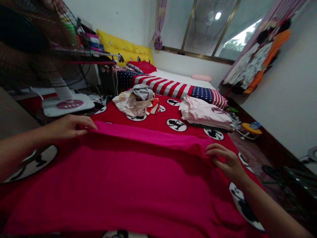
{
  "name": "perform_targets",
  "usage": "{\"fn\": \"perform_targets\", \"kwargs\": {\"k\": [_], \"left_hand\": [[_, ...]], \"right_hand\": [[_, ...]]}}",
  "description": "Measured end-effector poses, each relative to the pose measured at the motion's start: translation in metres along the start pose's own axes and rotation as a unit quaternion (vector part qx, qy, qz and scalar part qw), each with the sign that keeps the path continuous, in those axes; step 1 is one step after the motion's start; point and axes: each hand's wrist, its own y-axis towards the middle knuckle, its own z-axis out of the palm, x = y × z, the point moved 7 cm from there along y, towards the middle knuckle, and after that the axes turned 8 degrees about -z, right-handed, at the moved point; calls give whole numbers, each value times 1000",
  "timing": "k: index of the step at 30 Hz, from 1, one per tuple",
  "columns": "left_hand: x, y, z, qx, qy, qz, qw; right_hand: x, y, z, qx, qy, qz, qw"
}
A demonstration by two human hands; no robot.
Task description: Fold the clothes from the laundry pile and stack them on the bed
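A bright pink cloth garment (128,185) lies spread over the red patterned bedspread (163,124), its far edge lifted and folded over. My left hand (70,127) pinches the far left corner of that edge between thumb and fingers. At the far right corner, my right hand (226,160) grips the same edge, fingers closed on the fabric. Between my hands the raised edge runs as a slightly sagging strip. Which kind of garment it is cannot be made out.
Beyond the garment are a crumpled clothes pile (136,99) and a folded pale pink stack (203,112). A fan (66,102) stands at left. Behind is a bed with a flag-striped cover (163,85). A yellow stool (251,129) and hanging clothes (260,62) are at right.
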Motion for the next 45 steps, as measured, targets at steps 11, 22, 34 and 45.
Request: {"fn": "perform_targets", "kwargs": {"k": [11,22,34,45], "left_hand": [[-94,18,39,63,23,72,995],[-234,84,126,-35,-115,257,959],[-228,117,176,-43,52,122,990],[-229,116,178,-51,102,108,988]], "right_hand": [[-57,-38,-14,-17,-140,238,961],[-61,-46,18,123,-7,301,946],[-146,22,-28,-76,-61,314,944],[-166,12,-27,-4,-254,376,891]]}}
